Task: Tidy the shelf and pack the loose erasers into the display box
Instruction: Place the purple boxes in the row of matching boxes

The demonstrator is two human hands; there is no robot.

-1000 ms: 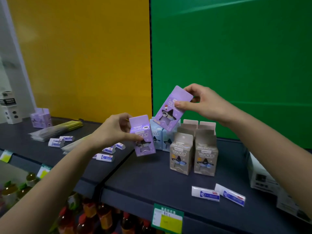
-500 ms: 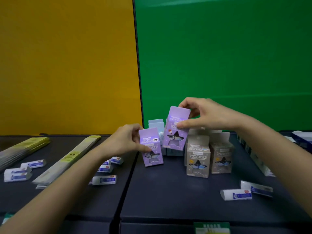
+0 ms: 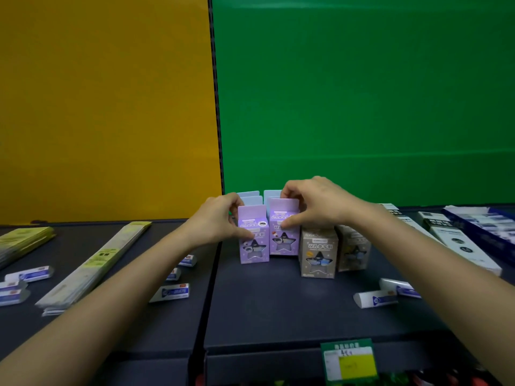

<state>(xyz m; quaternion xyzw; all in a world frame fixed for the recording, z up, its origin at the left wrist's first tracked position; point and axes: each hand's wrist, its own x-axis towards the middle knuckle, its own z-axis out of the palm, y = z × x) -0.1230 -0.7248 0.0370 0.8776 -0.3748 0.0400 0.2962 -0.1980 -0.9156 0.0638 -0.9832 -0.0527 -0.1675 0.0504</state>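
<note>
My left hand (image 3: 220, 221) pinches one purple box (image 3: 253, 237), my right hand (image 3: 312, 204) its neighbour (image 3: 283, 232), both upright on the shelf (image 3: 278, 302). Brown boxes (image 3: 319, 252) crowd the right; loose erasers (image 3: 173, 292) lie scattered on both sides.

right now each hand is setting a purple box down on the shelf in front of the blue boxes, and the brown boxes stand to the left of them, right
Not quite. The brown boxes stand to the right of the purple ones, not the left, as the head view shows. The rest holds: the left hand holds one purple box and the right hand the other purple box, both on the shelf in front of the blue boxes.
</note>
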